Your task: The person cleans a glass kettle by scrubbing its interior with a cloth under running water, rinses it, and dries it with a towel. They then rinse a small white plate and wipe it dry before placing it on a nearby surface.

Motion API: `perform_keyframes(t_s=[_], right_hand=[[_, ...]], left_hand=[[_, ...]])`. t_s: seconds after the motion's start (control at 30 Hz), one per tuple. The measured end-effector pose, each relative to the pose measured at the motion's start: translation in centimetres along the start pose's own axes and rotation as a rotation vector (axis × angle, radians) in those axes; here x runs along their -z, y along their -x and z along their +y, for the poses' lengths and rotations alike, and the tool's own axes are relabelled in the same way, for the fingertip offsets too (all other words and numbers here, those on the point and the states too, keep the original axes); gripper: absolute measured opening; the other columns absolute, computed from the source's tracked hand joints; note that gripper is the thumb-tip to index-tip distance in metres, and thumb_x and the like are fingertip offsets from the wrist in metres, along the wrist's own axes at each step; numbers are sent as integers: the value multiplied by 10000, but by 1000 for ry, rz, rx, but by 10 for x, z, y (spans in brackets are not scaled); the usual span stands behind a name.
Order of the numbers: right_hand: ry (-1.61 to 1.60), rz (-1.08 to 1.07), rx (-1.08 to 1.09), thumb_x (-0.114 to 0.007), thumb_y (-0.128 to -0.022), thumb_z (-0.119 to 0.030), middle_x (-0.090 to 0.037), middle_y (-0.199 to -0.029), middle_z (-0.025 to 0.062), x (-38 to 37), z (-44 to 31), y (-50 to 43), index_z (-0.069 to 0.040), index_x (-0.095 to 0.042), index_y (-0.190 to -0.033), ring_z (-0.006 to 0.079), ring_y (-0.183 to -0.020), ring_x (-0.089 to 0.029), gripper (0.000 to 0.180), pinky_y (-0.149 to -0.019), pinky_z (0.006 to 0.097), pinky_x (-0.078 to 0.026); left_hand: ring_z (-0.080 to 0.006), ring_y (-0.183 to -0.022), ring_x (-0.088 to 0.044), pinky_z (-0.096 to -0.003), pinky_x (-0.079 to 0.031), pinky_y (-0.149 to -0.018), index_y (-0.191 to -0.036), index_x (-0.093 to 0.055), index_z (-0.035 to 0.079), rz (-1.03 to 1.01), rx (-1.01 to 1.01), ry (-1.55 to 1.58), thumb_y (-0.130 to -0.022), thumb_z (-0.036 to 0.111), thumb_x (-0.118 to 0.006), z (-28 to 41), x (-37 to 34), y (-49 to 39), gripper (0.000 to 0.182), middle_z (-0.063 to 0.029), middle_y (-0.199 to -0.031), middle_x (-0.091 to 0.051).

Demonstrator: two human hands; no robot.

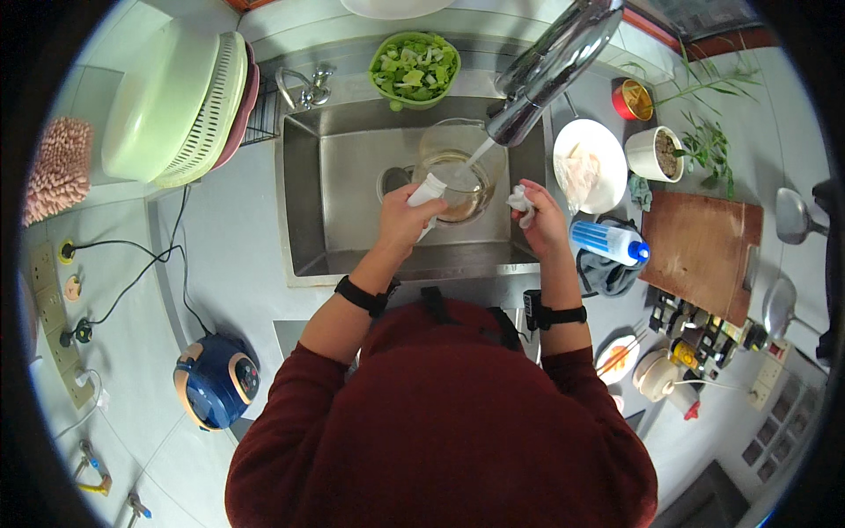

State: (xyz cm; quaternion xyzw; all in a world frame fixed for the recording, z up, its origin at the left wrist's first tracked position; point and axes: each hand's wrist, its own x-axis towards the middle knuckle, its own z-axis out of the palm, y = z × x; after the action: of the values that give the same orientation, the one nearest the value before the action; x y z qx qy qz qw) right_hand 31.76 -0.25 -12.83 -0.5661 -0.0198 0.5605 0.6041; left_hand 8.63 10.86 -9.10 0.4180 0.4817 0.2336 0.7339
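Note:
My left hand (401,221) grips a white cylindrical container (428,190), tilted over the steel sink (350,224). Between the fingers of my right hand (546,221) is a crumpled white piece (521,201), perhaps tissue or cloth. A clear glass bowl (485,198) stands in the sink between my hands. Water (480,150) runs into it from the chrome faucet (521,119). Part of the bowl is hidden behind my left hand and the container.
Chopped greens fill a green basket (414,71) behind the sink. To the right are a white plate (589,165) with a plastic bag, a blue-capped bottle (608,242) and a wooden cutting board (700,254). A blue rice cooker (216,383) and stacked basins (165,105) stand left.

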Motion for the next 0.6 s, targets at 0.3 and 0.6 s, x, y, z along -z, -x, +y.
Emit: perform_keyframes(t_s=[0.3, 0.6], right_hand=[[-474, -392, -92, -562, -858, -144, -588, -894, 76, -45, -34, 15, -50, -561, -1003, 232, -830, -583, 172, -694, 336, -492], [-278, -116, -215, -481, -927, -174, -563, -1000, 144, -112, -8, -58, -24, -493, -1045, 345, -936, -572, 192, -855, 520, -491]], left_hand=[[-89, -562, -510, -254, -384, -518, -847, -661, 6, 13, -94, -165, -708, 167, -729, -22, 3, -12, 224, -17, -664, -595], [-234, -590, -627, -342, -480, -577, -782, -683, 34, 68, -228, -420, -657, 303, -729, -49, 0, -32, 300, -131, -679, -648]])
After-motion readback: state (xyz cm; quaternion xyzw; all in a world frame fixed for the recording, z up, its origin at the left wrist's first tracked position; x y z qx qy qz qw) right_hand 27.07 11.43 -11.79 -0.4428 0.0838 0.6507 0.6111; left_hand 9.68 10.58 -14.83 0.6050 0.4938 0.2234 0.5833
